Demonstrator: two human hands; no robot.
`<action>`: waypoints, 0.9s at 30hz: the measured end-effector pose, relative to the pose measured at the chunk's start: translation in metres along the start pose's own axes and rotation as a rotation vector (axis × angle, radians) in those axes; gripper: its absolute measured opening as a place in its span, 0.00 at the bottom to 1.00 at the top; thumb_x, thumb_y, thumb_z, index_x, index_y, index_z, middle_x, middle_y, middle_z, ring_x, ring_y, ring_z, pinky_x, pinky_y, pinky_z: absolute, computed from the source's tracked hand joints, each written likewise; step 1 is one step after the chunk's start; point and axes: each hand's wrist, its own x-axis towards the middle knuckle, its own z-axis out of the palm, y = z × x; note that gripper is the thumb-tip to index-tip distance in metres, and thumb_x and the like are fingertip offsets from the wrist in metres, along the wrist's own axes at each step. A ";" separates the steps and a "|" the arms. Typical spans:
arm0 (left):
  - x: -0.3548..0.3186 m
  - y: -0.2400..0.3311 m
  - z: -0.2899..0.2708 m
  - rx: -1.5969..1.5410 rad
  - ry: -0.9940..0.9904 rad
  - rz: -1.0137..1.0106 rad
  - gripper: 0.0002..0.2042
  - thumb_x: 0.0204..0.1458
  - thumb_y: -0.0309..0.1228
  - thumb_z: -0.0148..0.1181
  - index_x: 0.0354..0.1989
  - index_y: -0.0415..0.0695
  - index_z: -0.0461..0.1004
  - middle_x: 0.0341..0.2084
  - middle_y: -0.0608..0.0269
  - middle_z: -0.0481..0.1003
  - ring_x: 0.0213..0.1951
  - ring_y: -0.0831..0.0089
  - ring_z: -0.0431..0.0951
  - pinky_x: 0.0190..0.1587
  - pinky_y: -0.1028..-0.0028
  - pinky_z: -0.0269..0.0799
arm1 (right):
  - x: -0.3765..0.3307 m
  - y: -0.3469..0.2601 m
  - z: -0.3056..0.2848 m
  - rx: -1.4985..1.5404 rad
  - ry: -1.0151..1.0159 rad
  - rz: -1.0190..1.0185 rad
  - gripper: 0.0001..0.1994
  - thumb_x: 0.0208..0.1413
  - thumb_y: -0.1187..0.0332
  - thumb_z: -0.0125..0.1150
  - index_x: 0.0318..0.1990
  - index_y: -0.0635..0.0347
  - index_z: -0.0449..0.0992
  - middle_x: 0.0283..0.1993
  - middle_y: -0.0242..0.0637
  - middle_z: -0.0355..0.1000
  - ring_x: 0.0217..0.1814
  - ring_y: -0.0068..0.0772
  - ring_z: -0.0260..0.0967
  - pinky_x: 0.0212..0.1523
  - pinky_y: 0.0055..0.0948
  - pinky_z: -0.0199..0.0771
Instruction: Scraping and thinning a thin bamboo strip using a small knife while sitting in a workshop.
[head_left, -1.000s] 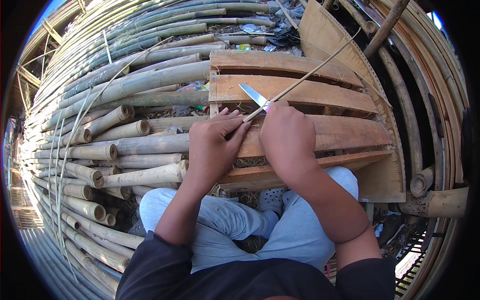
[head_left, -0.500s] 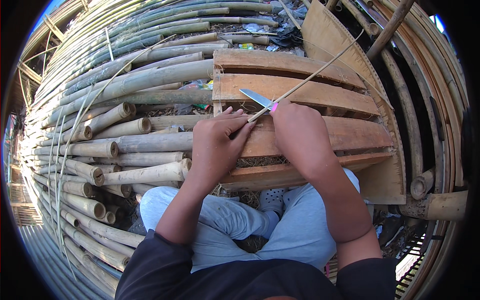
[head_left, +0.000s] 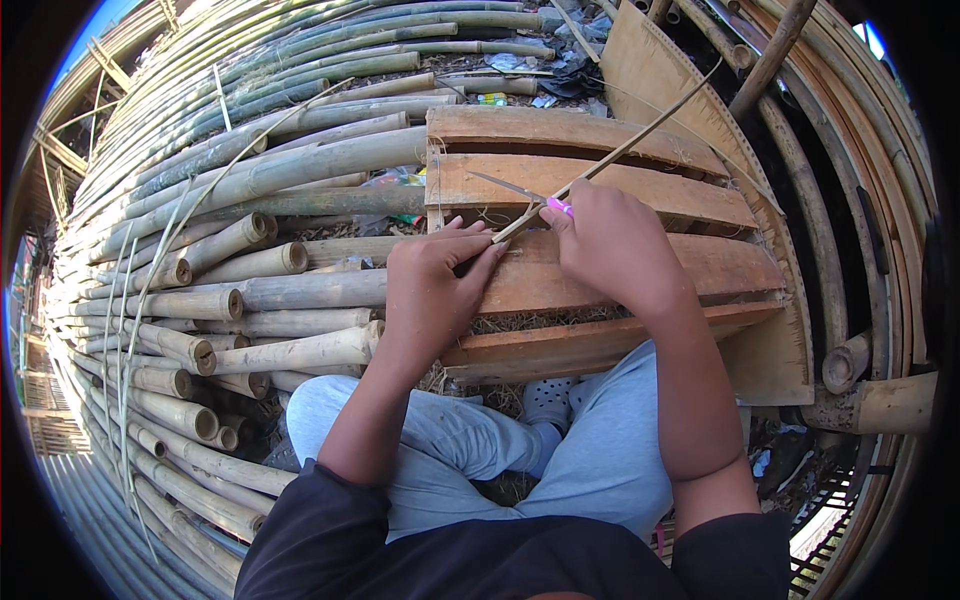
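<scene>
Right hand (head_left: 618,235) slid rightward | grip: closed round knife (head_left: 553,204), tip left | left grip (head_left: 437,285): pinching strip (head_left: 630,143), slanting up-right

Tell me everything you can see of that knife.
The knife has a slim, metallic-looking blade and a bright pink handle, partly hidden in the right hand. The blade shows nearly edge-on, tip toward upper left, crossing the bamboo-like strip above wooden slats. I can't tell whether it cuts in.

I see a long, thin, tan bamboo strip (head_left: 640,131) slanting toward two o'clock, nearly straight. Across it I have a pink-handled metal knife (head_left: 520,191), narrow blade nearly edge-on, tip toward ten o'clock.
</scene>
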 end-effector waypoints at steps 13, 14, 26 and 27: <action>0.015 0.014 -0.005 -0.182 -0.113 -0.176 0.15 0.56 0.34 0.69 0.48 0.38 0.82 0.43 0.48 0.83 0.45 0.63 0.85 0.51 0.68 0.77 | 0.041 0.057 0.015 0.370 0.124 -0.281 0.07 0.56 0.67 0.65 0.38 0.60 0.80 0.37 0.49 0.79 0.42 0.54 0.76 0.43 0.45 0.74; 0.017 0.012 -0.003 -0.225 -0.094 -0.196 0.16 0.57 0.36 0.68 0.50 0.38 0.82 0.44 0.48 0.83 0.44 0.65 0.85 0.50 0.70 0.77 | 0.043 0.058 0.019 0.408 0.158 -0.317 0.06 0.55 0.71 0.65 0.39 0.62 0.81 0.34 0.51 0.78 0.38 0.55 0.76 0.41 0.43 0.74; 0.057 0.011 -0.004 -0.146 -0.356 -0.383 0.15 0.57 0.38 0.69 0.43 0.37 0.84 0.33 0.60 0.84 0.37 0.80 0.79 0.43 0.74 0.75 | 0.046 0.060 0.018 0.495 0.056 -0.252 0.06 0.56 0.71 0.64 0.40 0.61 0.80 0.42 0.44 0.81 0.48 0.48 0.78 0.51 0.42 0.75; 0.059 0.010 -0.003 -0.161 -0.393 -0.307 0.15 0.57 0.38 0.69 0.42 0.37 0.83 0.32 0.61 0.83 0.37 0.80 0.79 0.43 0.74 0.75 | 0.046 0.061 0.018 0.498 0.058 -0.251 0.06 0.56 0.71 0.64 0.40 0.61 0.80 0.42 0.44 0.81 0.48 0.48 0.78 0.51 0.42 0.75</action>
